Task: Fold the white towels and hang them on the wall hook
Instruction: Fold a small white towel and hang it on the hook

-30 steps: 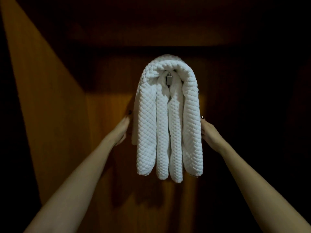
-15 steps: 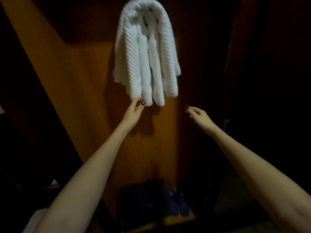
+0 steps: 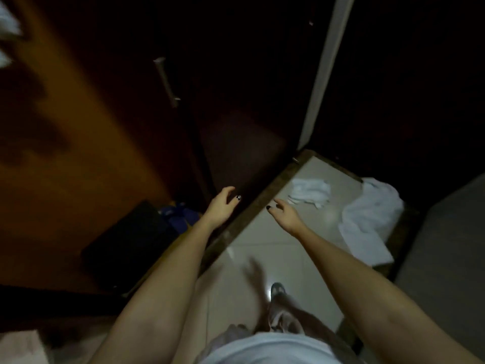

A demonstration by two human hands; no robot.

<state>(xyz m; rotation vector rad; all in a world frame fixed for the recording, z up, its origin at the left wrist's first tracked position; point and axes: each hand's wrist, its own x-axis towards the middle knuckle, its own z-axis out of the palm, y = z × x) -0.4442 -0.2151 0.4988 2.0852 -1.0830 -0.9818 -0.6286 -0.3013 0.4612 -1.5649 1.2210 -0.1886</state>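
Both hands are held out in front of the person and hold nothing. The left hand (image 3: 222, 206) has its fingers loosely curved and a little apart, with a dark-painted nail showing, and it hangs in front of the lower part of a dark cabinet door (image 3: 236, 101), just beside the dark border strip (image 3: 252, 214) that runs along the left edge of the floor. The right hand (image 3: 284, 215) is spread, its fingers reach forward and are relaxed, above the pale tiled floor (image 3: 262, 232). Two white towels lie on this floor, not folded. The small towel (image 3: 309, 193) is crumpled near the far corner of the floor, close to the right fingertips in the picture. The large towel (image 3: 367, 224) lies loose along the right edge of the floor, partly over the border there. A blurred white cloth (image 3: 8, 24) shows at the upper left, against an orange wooden panel (image 3: 78, 153); how it hangs I cannot tell. The cabinet door carries a long metal handle (image 3: 166, 82). At the foot of the panel stand a dark box (image 3: 126, 245) and something blue (image 3: 178, 214). Near the near edge of the floor one foot (image 3: 278, 288) of the person is visible
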